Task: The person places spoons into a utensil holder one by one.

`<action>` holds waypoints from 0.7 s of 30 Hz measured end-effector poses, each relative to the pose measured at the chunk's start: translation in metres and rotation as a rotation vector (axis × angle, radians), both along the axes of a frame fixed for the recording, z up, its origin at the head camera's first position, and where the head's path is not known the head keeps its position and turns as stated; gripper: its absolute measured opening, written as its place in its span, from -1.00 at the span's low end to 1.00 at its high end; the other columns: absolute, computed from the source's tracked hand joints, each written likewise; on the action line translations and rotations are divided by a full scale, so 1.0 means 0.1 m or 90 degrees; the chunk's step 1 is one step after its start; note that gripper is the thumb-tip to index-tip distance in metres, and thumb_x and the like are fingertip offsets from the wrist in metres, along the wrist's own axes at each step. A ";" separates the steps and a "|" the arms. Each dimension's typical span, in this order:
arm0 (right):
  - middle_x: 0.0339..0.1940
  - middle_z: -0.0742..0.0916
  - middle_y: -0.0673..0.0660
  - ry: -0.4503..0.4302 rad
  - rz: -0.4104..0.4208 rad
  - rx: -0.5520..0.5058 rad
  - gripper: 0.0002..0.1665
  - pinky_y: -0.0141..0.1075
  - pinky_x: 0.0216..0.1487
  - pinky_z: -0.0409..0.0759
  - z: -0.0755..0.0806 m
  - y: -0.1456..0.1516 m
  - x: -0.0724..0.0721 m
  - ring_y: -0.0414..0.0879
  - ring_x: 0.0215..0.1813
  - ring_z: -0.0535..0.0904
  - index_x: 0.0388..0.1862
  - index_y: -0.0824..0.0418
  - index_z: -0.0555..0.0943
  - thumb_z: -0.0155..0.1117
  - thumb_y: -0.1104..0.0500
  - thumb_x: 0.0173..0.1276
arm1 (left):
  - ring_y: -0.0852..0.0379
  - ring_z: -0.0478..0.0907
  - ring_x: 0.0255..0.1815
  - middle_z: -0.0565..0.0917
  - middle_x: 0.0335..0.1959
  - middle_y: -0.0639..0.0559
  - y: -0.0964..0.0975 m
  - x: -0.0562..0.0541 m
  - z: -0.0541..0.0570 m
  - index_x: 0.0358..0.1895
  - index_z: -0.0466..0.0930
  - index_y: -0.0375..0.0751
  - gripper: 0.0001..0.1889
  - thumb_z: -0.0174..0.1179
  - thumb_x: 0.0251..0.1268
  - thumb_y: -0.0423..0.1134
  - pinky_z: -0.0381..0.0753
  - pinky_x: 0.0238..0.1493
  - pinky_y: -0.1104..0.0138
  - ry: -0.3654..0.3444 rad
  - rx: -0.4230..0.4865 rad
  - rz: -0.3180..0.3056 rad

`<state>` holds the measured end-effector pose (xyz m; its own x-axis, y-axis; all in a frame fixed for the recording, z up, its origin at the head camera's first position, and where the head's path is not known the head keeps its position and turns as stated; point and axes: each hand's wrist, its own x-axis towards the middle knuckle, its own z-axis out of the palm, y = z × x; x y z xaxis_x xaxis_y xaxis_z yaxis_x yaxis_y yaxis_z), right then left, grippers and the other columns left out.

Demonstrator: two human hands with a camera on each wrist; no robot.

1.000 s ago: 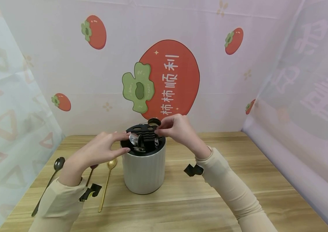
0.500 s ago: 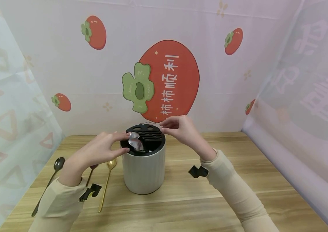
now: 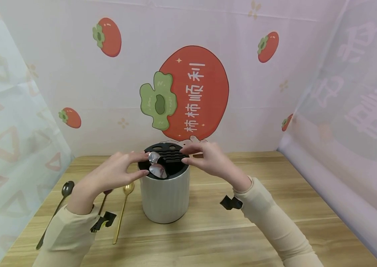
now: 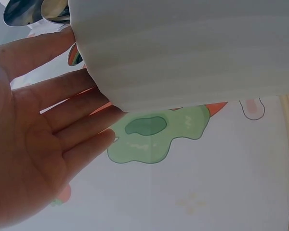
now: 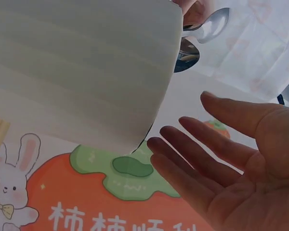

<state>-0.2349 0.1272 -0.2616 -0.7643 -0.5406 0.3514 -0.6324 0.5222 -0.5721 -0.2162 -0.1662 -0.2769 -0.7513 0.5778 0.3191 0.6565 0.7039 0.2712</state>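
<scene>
A white ribbed utensil holder with a black slotted top stands upright on the table. Silver spoons lean in its front opening, bowls up; an upper spoon bowl and a lower spoon bowl show, while their handles are hidden inside. My left hand rests its straight fingers and thumb on the holder's left rim, beside the spoons. At the right rim is my right hand, fingers relaxed and nothing between them. The right wrist view shows its fingertips apart from the holder.
On the table left of the holder lie a black spoon, a brownish spoon partly behind the left arm, and a gold spoon. A fabric backdrop with printed persimmons rises behind the wooden table.
One second ago my right hand pinched a spoon above the holder; it has let go. The right hand has shifted right and down. The spoon bowls have shifted within the opening; my left hand stays put.
</scene>
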 end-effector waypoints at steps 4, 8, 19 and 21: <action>-0.03 0.72 0.13 0.024 0.013 0.025 -0.62 -0.19 0.13 0.58 -0.03 0.00 0.01 -0.03 0.09 0.61 0.00 0.25 0.66 0.38 0.13 0.22 | -0.07 0.55 0.15 0.62 0.12 -0.09 0.00 0.00 0.00 0.17 0.55 -0.22 -0.54 0.22 0.26 -0.08 0.51 0.14 0.03 0.004 0.000 -0.001; 0.01 0.72 0.09 0.045 0.019 0.051 -0.59 -0.23 0.16 0.55 -0.05 0.00 0.00 -0.06 0.14 0.58 0.03 0.21 0.65 0.39 0.10 0.21 | -0.07 0.55 0.16 0.62 0.12 -0.09 0.00 0.00 -0.01 0.17 0.55 -0.23 -0.54 0.23 0.25 -0.08 0.50 0.15 0.03 0.007 -0.001 -0.003; 0.10 0.68 0.04 0.142 0.096 0.117 -0.50 -0.23 0.21 0.50 -0.16 -0.01 -0.05 -0.15 0.19 0.56 0.11 0.14 0.61 0.37 -0.03 0.22 | -0.09 0.53 0.18 0.61 0.13 -0.10 0.00 0.01 -0.01 0.17 0.55 -0.24 -0.53 0.22 0.25 -0.08 0.48 0.17 0.01 0.003 0.000 0.000; 0.13 0.67 0.06 0.150 0.104 0.126 -0.48 -0.23 0.22 0.49 -0.17 -0.01 -0.05 -0.15 0.22 0.55 0.11 0.13 0.61 0.35 -0.06 0.22 | -0.09 0.52 0.19 0.61 0.13 -0.10 0.00 0.01 -0.01 0.17 0.54 -0.23 -0.53 0.22 0.26 -0.07 0.47 0.18 0.01 0.001 0.001 -0.001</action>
